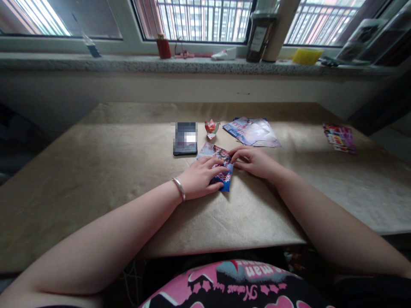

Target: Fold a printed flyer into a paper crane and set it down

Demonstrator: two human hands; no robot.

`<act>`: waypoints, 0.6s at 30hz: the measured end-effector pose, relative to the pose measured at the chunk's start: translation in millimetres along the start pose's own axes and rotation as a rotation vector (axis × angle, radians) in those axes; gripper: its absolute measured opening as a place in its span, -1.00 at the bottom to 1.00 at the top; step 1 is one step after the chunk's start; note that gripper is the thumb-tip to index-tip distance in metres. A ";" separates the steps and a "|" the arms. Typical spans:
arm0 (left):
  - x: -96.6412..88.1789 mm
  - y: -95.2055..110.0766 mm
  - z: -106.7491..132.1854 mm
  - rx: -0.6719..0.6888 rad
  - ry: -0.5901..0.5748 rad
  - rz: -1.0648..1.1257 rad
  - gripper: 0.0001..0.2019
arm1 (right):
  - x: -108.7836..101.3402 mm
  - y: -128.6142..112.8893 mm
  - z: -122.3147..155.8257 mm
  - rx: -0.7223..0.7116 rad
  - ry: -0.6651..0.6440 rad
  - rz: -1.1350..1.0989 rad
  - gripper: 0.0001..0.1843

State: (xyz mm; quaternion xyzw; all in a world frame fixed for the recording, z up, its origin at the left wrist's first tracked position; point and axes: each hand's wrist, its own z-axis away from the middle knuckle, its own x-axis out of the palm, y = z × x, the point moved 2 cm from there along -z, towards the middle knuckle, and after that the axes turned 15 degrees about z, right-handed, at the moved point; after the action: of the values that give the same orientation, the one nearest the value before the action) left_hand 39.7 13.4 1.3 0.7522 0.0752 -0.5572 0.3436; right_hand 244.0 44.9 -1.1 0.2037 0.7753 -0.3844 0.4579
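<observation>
A glossy printed sheet of paper [227,180], blue, white and red, lies on the table between my hands and looks folded down to a small piece. My left hand [201,176], with a silver bangle at the wrist, rests flat over it with fingers spread. At the paper's right edge, my right hand [253,162] has its thumb and fingers pinched together on the border. Just beyond stands a small red and white folded paper figure [211,130]. Part of the sheet is hidden under my left fingers.
A dark phone-like device [185,141], partly pixelated, lies left of the figure. Several printed sheets [253,131] are stacked behind my right hand. More colourful printed papers [340,139] lie at the far right. A stone windowsill [128,65] holds a dark jar [259,36] and a yellow object [306,56].
</observation>
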 end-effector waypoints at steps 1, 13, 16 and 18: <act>-0.1 -0.1 0.1 -0.002 -0.001 -0.004 -0.57 | -0.4 -0.6 0.0 0.001 0.001 0.018 -0.89; 1.2 6.2 0.3 -0.113 0.031 -0.008 -0.50 | -2.0 -3.1 -2.2 0.144 0.044 0.114 -0.93; 1.4 6.1 0.6 -0.116 0.025 -0.012 -0.49 | -2.3 -4.1 -2.9 0.179 0.073 0.150 -0.93; 1.4 5.6 0.7 -0.123 0.021 -0.014 -0.48 | -2.4 -3.8 -3.2 0.209 0.105 0.163 -0.91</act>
State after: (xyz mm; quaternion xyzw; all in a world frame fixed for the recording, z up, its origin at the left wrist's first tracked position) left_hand 42.5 8.4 2.3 0.7349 0.1184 -0.5459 0.3846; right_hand 240.9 45.2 3.5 0.3324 0.7350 -0.4133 0.4225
